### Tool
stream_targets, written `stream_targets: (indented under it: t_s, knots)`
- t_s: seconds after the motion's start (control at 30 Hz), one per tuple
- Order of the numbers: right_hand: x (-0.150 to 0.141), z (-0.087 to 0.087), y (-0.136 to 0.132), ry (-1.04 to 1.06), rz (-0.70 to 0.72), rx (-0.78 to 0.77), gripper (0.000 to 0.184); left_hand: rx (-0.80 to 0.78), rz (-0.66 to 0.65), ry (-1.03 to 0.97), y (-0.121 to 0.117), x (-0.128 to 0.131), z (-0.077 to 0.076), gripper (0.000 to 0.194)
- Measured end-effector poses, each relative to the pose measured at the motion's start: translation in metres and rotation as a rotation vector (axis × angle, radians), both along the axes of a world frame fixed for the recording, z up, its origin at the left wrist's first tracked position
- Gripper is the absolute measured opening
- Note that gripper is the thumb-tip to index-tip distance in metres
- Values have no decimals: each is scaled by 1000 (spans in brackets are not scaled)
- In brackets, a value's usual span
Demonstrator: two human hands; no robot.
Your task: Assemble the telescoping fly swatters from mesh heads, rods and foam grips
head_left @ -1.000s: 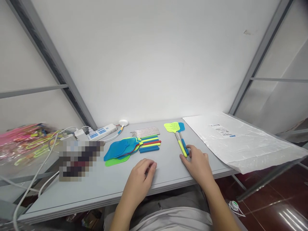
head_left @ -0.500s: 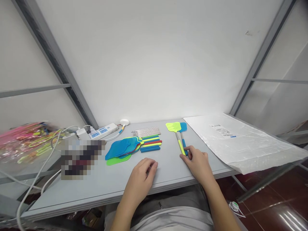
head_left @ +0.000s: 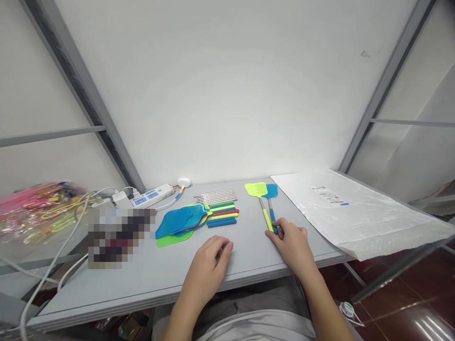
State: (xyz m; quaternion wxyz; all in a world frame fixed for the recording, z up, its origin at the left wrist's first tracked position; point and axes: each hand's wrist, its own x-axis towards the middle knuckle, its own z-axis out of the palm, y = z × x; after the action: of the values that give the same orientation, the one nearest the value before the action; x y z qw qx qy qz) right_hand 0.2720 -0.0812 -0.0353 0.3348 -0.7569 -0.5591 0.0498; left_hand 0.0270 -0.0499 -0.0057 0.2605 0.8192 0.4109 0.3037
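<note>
My right hand (head_left: 292,241) pinches the handle ends of two fly swatters lying side by side, thumb against the yellow handle and index finger on the blue one. The yellow-green fly swatter (head_left: 267,219) partly covers the head of the blue fly swatter (head_left: 271,190). My left hand (head_left: 210,258) rests near the front edge with its fingers loosely curled and no object visible in it. Beyond it lies a fanned pile of swatter heads (head_left: 177,220), mostly blue and green. Next to them are several coloured handle tubes (head_left: 223,221), and behind those, a row of thin metal rods (head_left: 215,195).
A large white plastic packing bag (head_left: 341,208) covers the right side of the grey table (head_left: 142,279). At back left sit a power strip (head_left: 152,195) with cables and a white round device (head_left: 184,182). Bagged colourful items (head_left: 39,208) lie at far left.
The view has tilted very slightly. Both hands and the two fly swatters stay practically in the same place.
</note>
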Motion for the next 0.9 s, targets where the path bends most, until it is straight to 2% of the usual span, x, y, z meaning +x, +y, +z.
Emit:
stream_targets:
  t_s: [0.1,0.23,0.33,0.47,0.57,0.67,0.73,0.9]
  knots:
    - [-1,1,0,2,-6,-2,28,-30,-20,22,2,3,5,31]
    - [0,5,1,45,-2,-21,37,-66,-149,102,11,25,18,29]
    - [1,9,3,107,-6,-50,40,-7,-240,199,23,53,25,30]
    - [3,14,9,106,-39,-110,38,123,-286,396,40,87,27,44]
    - [4,14,17,67,-74,-135,35,200,-329,490,50,102,27,50]
    - [5,11,26,50,-86,-126,32,233,-361,489,58,110,24,43]
    - [5,7,30,46,-89,-109,31,228,-357,454,61,112,19,42]
    - [7,-3,34,50,-120,-94,31,162,-322,413,66,110,4,54]
